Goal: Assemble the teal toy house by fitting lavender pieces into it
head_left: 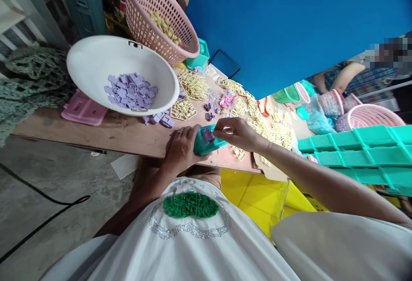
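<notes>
One wood counter, cluttered, grey floor below. Teal block at front edge, long axis roughly sideways, right end angled slightly away. Left fingers grip it; right fingers pinched together at its purple piece.

Left hand near bent right fingers

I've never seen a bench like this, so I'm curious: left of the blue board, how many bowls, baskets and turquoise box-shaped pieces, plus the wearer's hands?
White bowl: 1
Pink basket: 1
Turquoise box-shaped pieces: 2 (held piece, piece beside the basket)
Wearer's hands: 2 (left hand, right hand)
Total: 6
</notes>
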`<state>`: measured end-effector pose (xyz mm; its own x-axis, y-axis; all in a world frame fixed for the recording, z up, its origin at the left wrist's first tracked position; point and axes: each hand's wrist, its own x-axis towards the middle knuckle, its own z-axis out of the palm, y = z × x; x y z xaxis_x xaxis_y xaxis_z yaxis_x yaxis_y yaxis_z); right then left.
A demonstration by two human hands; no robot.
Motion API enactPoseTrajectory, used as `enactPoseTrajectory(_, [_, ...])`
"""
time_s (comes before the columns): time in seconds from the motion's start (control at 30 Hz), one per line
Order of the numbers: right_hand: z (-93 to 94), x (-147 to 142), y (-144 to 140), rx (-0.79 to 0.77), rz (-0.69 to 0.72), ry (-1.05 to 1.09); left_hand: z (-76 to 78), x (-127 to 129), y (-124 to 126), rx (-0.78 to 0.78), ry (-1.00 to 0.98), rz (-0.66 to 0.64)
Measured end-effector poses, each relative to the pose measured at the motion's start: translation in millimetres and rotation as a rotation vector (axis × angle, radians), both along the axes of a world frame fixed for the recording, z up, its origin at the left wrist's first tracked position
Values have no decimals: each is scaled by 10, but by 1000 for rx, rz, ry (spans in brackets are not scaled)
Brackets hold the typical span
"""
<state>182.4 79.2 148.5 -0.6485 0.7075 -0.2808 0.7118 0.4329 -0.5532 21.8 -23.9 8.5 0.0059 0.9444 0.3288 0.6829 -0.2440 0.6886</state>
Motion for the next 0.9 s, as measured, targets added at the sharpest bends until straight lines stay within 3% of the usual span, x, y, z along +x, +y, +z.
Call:
enactPoseTrajectory(0.17, [32, -92, 66, -88, -74, -46, 2, -7, -2, 3, 3, -2])
enactPoseTrajectory(0.4, [-6, -99, 120, -496, -250, 93, -7, -9, -10, 12, -2, -4])
enactPoseTrajectory(0.5, [-33, -90, 122, -561, -268, 144, -2, -10, -14, 1, -12, -8])
enactPoseTrajectory(0.67, [-25, -112, 89, -446, -229, 83, 14, -16, -15, 4, -10, -9])
enactPoseTrajectory(0.9, [66, -233, 18, -13, -37, -118, -10, -23, -13, 1, 15, -24])
